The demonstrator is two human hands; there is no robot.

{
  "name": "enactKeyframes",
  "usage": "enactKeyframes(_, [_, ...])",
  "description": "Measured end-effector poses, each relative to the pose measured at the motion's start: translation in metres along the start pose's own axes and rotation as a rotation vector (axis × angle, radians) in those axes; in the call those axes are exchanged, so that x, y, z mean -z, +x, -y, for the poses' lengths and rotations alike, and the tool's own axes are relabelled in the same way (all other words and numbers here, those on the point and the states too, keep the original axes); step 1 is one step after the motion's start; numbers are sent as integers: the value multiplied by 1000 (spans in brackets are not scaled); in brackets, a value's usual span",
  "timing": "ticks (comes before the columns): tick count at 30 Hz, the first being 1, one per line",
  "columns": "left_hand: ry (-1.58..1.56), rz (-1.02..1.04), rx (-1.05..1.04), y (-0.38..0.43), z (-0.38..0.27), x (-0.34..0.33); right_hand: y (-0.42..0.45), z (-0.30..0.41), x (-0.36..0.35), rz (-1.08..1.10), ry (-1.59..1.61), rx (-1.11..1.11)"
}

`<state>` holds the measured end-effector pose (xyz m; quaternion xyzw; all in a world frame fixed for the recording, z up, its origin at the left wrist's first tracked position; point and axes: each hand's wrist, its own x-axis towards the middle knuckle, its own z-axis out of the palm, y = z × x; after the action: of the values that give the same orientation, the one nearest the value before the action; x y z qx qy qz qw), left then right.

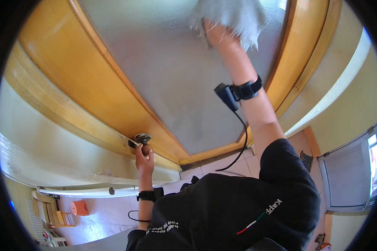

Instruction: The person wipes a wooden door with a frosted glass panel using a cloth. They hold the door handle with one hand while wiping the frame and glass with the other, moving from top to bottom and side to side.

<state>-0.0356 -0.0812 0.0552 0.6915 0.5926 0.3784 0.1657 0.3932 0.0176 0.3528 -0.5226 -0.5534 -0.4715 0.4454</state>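
A round door knob (147,149) with a dark metal neck and a brown grip sits on the wooden door (113,103). My left hand (145,161) holds that knob at the door's left edge, close to the latch (132,144). High on the frosted glass panel (182,91), my right hand (218,33) is up with a frayed grey cloth (234,17). The cloth covers its fingers, and it appears to lie against the glass. Each wrist wears a black strap with a small device; a cable hangs from the right device (226,95).
Pink floor tiles (191,173) run below the door. At lower left are a white rail (81,191), an orange stool (79,208) and a wooden chair (65,218). On the right stands a framed panel door (345,175) beside a bright opening.
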Motion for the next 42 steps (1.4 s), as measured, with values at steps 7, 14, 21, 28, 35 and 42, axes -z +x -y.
enactKeyframes(7, [60, -17, 43, 0, -5, -1, -215, 26, -9, 200, 262, -184])
enactKeyframes(14, [135, -16, -23, 2, -8, 1, -438, 55, 55, 623, 279, -291])
enactKeyframes(21, [53, -47, -48, 5, 0, -1, -284, -10, 58, 431, 20, -129])
enactKeyframes(28, [45, -24, 11, 5, 0, 1, -83, -85, 39, 121, -911, 292])
enactKeyframes(35, [41, -63, -13, 11, 11, -3, -145, -85, 44, 32, -398, 97])
enactKeyframes(42, [63, -14, 6, 17, 16, 2, -352, -39, 88, 786, -90, -444])
